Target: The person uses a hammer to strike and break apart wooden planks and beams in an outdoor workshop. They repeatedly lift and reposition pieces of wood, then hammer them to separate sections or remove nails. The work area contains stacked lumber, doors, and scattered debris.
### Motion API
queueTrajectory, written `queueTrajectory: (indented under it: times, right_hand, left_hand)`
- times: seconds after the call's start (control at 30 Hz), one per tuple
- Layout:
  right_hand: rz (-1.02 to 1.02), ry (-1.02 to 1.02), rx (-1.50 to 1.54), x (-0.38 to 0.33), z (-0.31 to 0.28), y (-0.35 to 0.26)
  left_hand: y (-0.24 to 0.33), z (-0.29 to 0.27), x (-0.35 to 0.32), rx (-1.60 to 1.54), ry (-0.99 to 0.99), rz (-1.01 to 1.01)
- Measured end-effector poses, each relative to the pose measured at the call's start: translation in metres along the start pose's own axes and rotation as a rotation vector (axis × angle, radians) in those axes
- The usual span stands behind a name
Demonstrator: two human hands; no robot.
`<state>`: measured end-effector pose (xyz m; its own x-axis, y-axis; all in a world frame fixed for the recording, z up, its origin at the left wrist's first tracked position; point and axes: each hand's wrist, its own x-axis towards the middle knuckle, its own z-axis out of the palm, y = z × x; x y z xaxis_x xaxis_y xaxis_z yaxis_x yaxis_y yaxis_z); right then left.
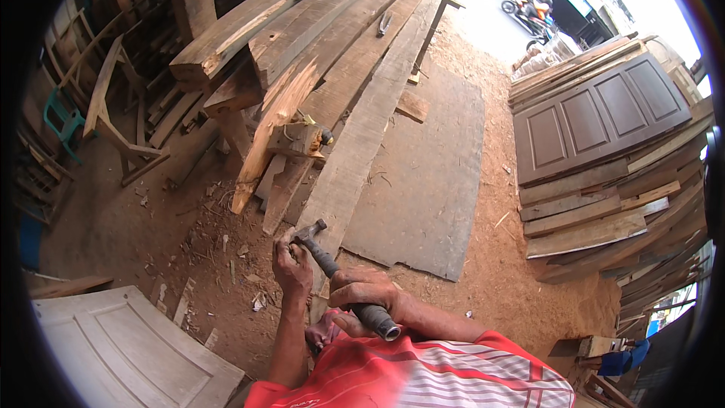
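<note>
My right hand [365,292] is wrapped round the dark, tape-like handle of a claw hammer [326,261]. The hammer slants up to the left, and its metal head is right beside my left hand [291,260]. The left fingers are curled closed close to the hammer head; whatever they hold, if anything, is hidden. Under both hands runs the near end of a long, grey-brown plank [361,136], which stretches away toward the street. A rough timber block [296,138] with a dark rounded piece on it lies to the left of the plank.
Thick beams [302,30] are stacked at the far left. A flat grey sheet [423,181] lies right of the plank. A brown panelled door [600,117] leans on stacked boards [581,219]. A pale door panel [136,351] lies near left. A motorbike [529,19] is on the street.
</note>
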<state>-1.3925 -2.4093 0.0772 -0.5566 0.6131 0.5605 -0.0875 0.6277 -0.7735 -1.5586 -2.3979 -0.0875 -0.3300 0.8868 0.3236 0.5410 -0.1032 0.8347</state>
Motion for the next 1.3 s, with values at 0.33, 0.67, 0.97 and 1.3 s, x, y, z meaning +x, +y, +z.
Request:
queueTrajectory:
  times: [0.33,0.67,0.97,1.3]
  right_hand:
    - [0.022,0.006,0.006,0.002,-0.002,-0.002]
    - [0.014,0.001,0.019,0.002,-0.002,0.0]
    - [0.021,-0.013,0.025,0.001,-0.002,0.001]
    - [0.008,-0.013,0.021,0.001,-0.001,0.0]
  left_hand:
    - [0.002,-0.001,-0.001,-0.005,-0.031,-0.049]
    - [0.005,-0.003,0.0,-0.003,-0.027,-0.047]
    - [-0.001,0.0,-0.001,-0.016,-0.007,-0.012]
    - [-0.003,0.0,0.0,-0.015,-0.005,-0.002]
